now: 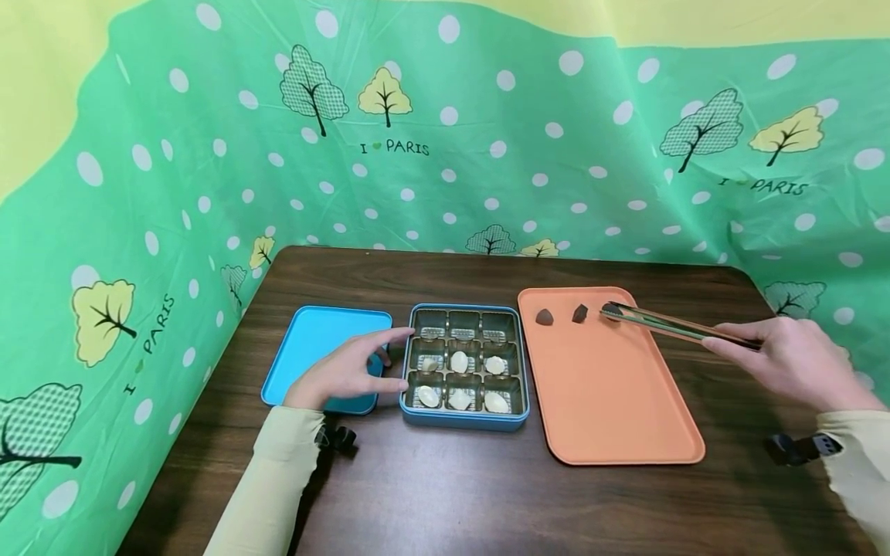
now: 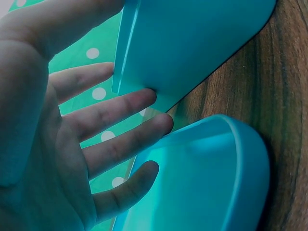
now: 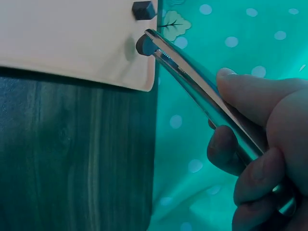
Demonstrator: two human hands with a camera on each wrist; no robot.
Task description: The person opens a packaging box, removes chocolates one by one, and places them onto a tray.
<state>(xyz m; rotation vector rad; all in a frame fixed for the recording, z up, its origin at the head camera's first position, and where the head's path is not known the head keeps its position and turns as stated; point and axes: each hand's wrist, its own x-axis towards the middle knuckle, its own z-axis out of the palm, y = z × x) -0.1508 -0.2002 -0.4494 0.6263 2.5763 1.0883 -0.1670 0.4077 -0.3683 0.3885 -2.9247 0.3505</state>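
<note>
right hand [image 1: 793, 359] grips the metal tongs [image 1: 684, 324], fingers curled round the handle; tips stand either side of a dark piece [image 1: 611, 311] at the far right corner of the orange tray [image 1: 619, 401]. whether the tips clamp it firmly: cannot tell. left hand [image 1: 351, 367] has its fingers spread, thumb and forefinger at the left wall of the blue tin [image 1: 463, 423], seemingly steadying it. method, as judged: squeeze evenly with the serrated ends well over the piece, since a rounded face could slip; lift straight up, clear of the neighbouring dark piece [image 1: 580, 313]. orientation: tongs' long axis runs nearly crosswise in the head view, tips pointing left and slightly away from the person. held-side piece looks roundish; no clear long axis.
</note>
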